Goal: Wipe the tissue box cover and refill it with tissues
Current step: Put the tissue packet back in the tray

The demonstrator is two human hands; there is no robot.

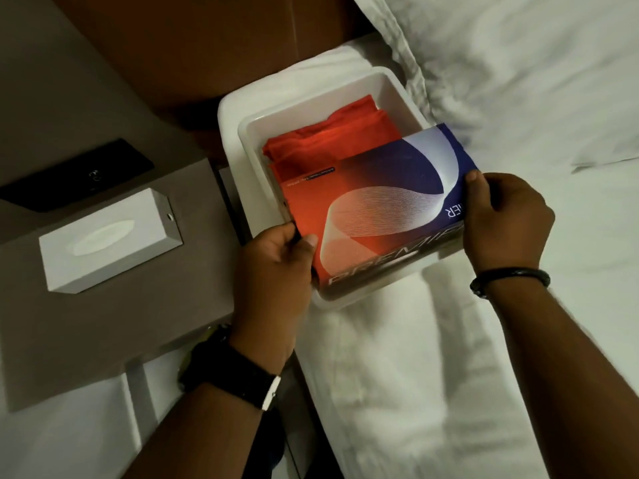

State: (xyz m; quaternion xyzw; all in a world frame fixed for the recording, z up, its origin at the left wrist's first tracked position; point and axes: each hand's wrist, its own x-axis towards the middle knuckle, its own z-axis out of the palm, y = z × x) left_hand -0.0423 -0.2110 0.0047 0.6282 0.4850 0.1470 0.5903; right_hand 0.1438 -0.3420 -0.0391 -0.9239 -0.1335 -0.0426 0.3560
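Left hand (280, 257) and right hand (501, 219) gripping opposite ends of tissue pack (377, 205) — tilted, half inside white bin (304, 98). Beyond the pack, orange cloth (318, 140). Left of left hand — tissue box cover (110, 240) on nightstand (103, 323).

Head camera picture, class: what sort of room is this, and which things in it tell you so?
Probably a hotel bedroom: a bed with white sheets and a pillow, plus a bedside table carrying a white tissue box cover.

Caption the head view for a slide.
Both hands, left hand and right hand, hold a tissue pack over a white bin on the bed.
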